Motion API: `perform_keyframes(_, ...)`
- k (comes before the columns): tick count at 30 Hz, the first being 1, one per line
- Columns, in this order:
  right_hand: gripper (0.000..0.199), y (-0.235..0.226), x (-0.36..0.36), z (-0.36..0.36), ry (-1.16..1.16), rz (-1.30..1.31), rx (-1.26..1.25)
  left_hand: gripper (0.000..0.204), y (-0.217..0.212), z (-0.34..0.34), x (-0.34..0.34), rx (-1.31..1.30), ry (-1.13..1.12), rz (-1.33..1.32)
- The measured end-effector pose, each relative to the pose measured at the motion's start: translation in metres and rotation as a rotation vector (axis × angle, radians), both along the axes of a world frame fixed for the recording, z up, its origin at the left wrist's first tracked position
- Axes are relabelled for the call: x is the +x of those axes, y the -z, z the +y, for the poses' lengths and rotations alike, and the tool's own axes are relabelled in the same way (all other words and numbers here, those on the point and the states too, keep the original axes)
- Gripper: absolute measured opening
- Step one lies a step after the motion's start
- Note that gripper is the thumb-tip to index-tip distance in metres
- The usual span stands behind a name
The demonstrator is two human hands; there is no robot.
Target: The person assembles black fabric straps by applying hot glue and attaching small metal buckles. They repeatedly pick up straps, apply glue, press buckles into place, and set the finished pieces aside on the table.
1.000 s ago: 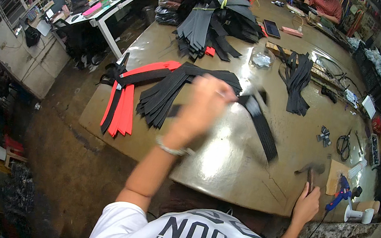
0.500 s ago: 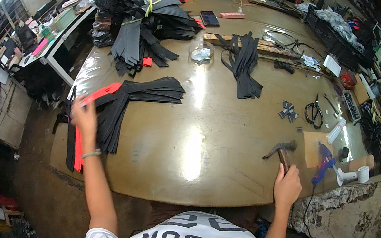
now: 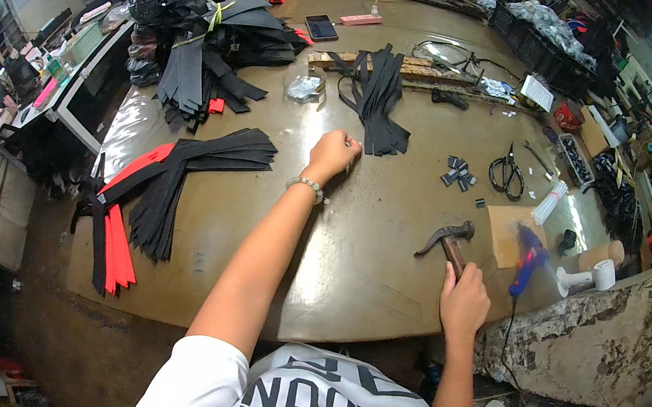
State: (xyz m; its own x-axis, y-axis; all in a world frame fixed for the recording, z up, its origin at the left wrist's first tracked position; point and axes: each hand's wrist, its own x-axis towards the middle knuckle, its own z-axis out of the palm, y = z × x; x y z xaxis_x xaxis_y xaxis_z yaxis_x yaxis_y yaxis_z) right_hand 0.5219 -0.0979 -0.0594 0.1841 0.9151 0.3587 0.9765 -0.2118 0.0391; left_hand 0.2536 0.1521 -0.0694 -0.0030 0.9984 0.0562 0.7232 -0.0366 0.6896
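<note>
My right hand grips the wooden handle of a hammer, its dark head over the right side of the table. My left hand is reached forward to the table's middle, fingers curled closed; what they may hold is hidden. Just beyond it lies a bundle of black straps. On the left, a fanned pile of black strips lies with red strips at its outer side. Right of my left hand are several small dark pieces, with black-handled scissors beside them.
A blue glue gun rests on brown paper near the right edge, its cord hanging over. A large heap of black strips stands at the back left. Behind the straps lie a wooden plank and a phone.
My left hand has moved from the red and black strips at the left to the table's middle, near the black straps. My right hand keeps its hold on the hammer. The view has shifted slightly.
</note>
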Motion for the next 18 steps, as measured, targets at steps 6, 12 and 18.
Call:
perform_keyframes(6, 0.031, 0.005, -0.003, 0.011, -0.001, 0.014, -0.04, 0.034, 0.016, 0.001, 0.002, 0.122, -0.062, 0.022)
perform_keyframes(12, 0.034, -0.009, -0.002, 0.002, -0.003, 0.138, -0.121, 0.039, 0.016, 0.027, 0.025, 0.056, -0.004, -0.017)
perform_keyframes(18, 0.046, -0.038, -0.03, 0.0, -0.27, 0.118, 0.312, 0.037, -0.038, -0.076, -0.041, -0.161, 0.103, -0.614)
